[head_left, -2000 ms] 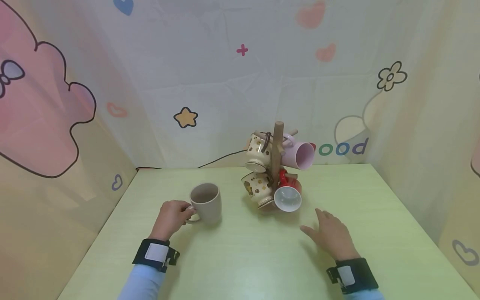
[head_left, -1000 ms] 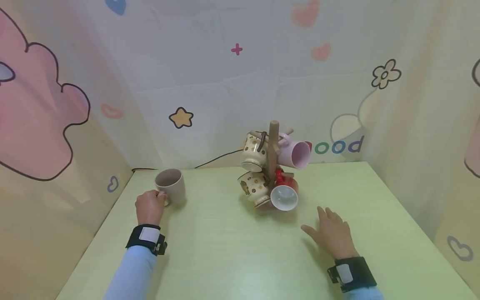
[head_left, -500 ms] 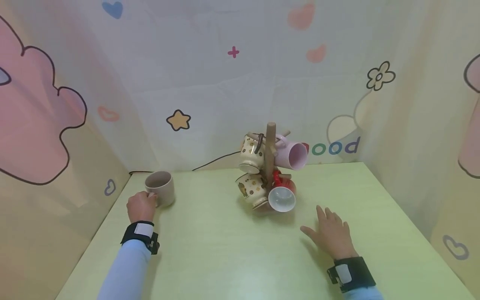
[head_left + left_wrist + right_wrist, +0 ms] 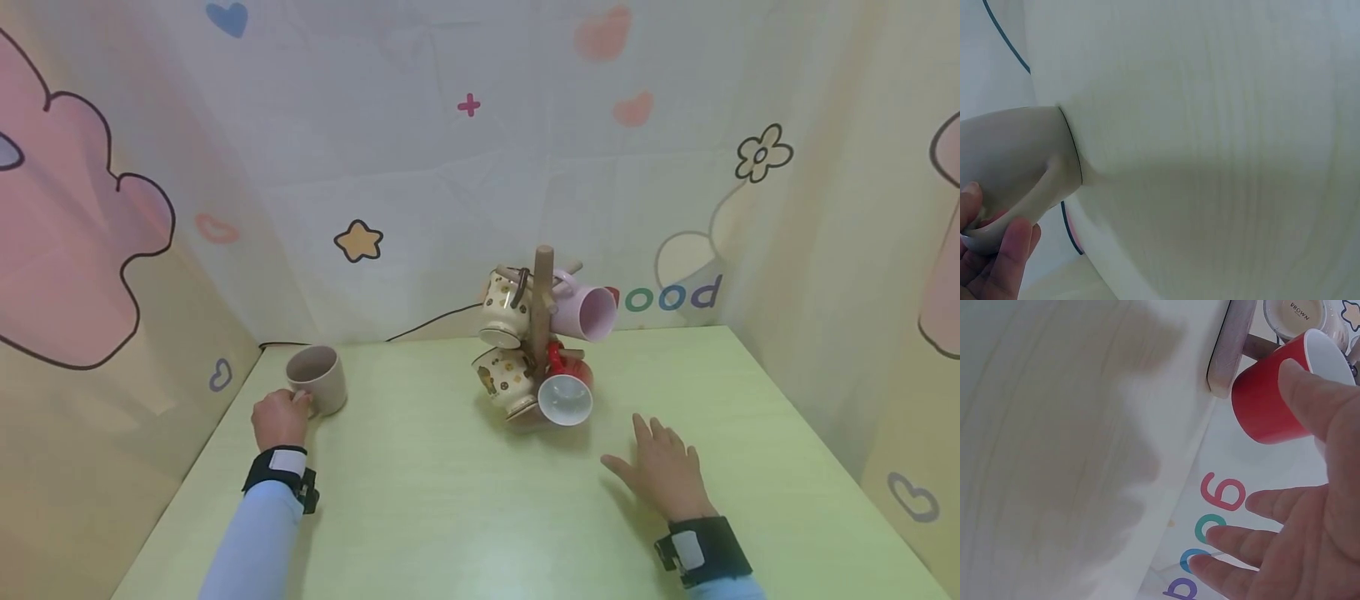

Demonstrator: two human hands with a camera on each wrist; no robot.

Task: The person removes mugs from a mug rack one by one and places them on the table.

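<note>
A plain greyish-beige mug (image 4: 318, 380) is upright on the table's back left part. My left hand (image 4: 281, 421) grips its handle; in the left wrist view the fingertips (image 4: 1016, 240) curl round the handle loop. My right hand (image 4: 663, 471) hovers with fingers spread, in front and to the right of a wooden mug tree (image 4: 543, 312), holding nothing. On the tree hang two cream patterned mugs, an upper one (image 4: 502, 312) and a lower one (image 4: 506, 379), plus a lilac mug (image 4: 585, 310) and a red mug (image 4: 566, 398) with a white inside.
The pale green table (image 4: 450, 517) runs back to a printed cloth wall (image 4: 420, 183), with cloth on both sides too. The mug tree's base (image 4: 1229, 356) shows in the right wrist view.
The left hand has carried the grey mug leftward and slightly back from left of the tree; it barely moves in the last half second. The right hand stays in place.
</note>
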